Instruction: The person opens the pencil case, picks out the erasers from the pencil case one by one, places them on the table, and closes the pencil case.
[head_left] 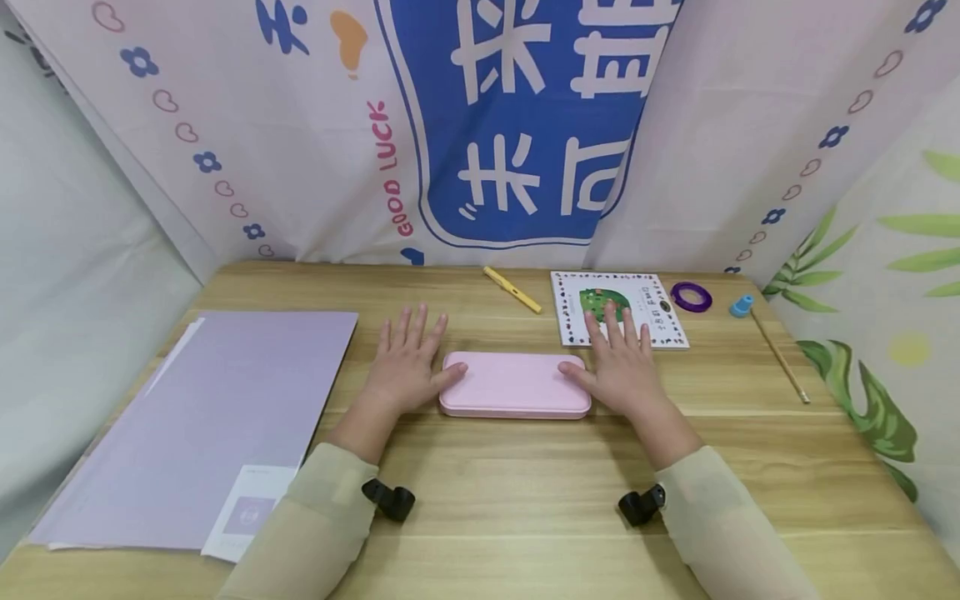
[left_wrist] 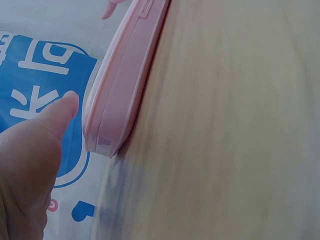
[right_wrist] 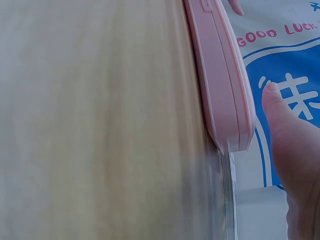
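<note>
A pink zip-less hard case (head_left: 516, 385), shaped like a pencil case, lies closed on the wooden table between the two hands. At its left end is my left hand (head_left: 405, 367), fingers spread and straight, the thumb over the case's corner. My right hand (head_left: 622, 367) mirrors it at the other end, its fingertips over a white booklet (head_left: 570, 310) with a green picture. In the left wrist view the left thumb (left_wrist: 60, 112) stands apart from the case's side (left_wrist: 122, 85). The right wrist view shows the right thumb (right_wrist: 277, 107) near the case (right_wrist: 225, 85). Neither hand grips anything.
Large lilac sheets (head_left: 240, 400) lie at left with a small white card (head_left: 251, 508) on them. Behind the case is a yellow pen (head_left: 513, 290). At right are a purple tape roll (head_left: 691, 297), a blue cap-like piece (head_left: 741, 306) and a pencil (head_left: 782, 358). A printed cloth (head_left: 330, 167) hangs behind.
</note>
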